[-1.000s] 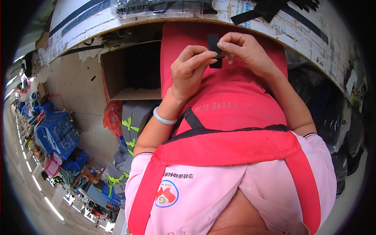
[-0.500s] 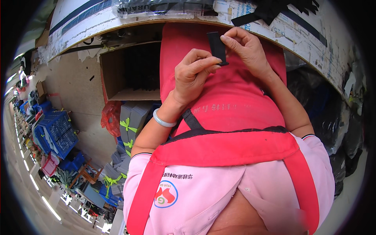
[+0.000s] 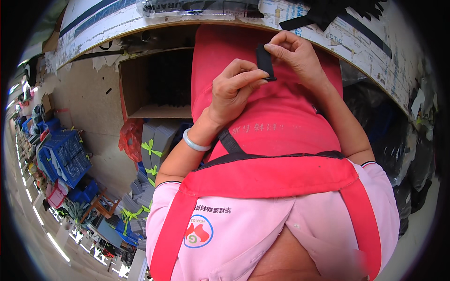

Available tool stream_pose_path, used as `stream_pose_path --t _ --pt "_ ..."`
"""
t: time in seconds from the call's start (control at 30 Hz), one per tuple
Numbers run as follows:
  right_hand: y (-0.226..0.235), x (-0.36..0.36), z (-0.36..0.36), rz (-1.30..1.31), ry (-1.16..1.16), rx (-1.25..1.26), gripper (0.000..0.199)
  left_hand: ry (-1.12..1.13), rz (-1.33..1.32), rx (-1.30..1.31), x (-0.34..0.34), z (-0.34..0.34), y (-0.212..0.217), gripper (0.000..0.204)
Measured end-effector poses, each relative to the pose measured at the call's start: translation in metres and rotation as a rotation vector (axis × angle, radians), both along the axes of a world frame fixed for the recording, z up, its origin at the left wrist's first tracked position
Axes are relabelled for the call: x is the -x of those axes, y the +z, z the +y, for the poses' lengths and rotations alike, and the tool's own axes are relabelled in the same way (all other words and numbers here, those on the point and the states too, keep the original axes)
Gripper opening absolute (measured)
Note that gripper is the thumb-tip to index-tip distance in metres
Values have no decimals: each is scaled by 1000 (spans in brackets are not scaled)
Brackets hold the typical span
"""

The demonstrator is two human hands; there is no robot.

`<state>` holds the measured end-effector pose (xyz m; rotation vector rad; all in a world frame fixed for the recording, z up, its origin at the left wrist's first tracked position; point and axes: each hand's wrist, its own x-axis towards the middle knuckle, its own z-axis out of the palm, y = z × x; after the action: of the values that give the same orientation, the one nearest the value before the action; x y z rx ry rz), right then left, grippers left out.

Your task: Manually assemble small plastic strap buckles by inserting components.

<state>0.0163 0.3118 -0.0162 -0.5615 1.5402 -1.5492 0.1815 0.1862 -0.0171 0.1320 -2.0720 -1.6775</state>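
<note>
Above my lap, a short black strip of webbing-like material (image 3: 265, 61) is stretched between my two hands. My left hand (image 3: 234, 86) pinches its lower end, where a thin dark crosspiece sticks out past the thumb. Its upper end sits between the thumb and forefinger of my right hand (image 3: 296, 56). Both hands are closed, and the other fingers are curled in. The red apron (image 3: 281, 112) lies under the strip. I cannot make out what the crosspiece is.
The worktable edge (image 3: 187, 29) curves ahead, bearing a clear plastic package (image 3: 201, 8) and a pile of black strips (image 3: 323, 14). An open cardboard box (image 3: 159, 111) holding dark items stands left of my lap. Grey bundles with green ties (image 3: 161, 140) and blue crates (image 3: 68, 157) are further left.
The strip has shifted slightly right and turned a little between my hands. My left hand has moved slightly right with it; both hands keep their pinch.
</note>
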Motion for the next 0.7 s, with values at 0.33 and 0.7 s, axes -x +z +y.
stream_pose_path --t 0.33,0.7 --pt "-6 -1 -8 81 -57 5 12 2 -97 -74 -6 0 0 14" --pt "33 -15 -57 292 4 198 18 150 -320 -967 -17 -29 -3 38"
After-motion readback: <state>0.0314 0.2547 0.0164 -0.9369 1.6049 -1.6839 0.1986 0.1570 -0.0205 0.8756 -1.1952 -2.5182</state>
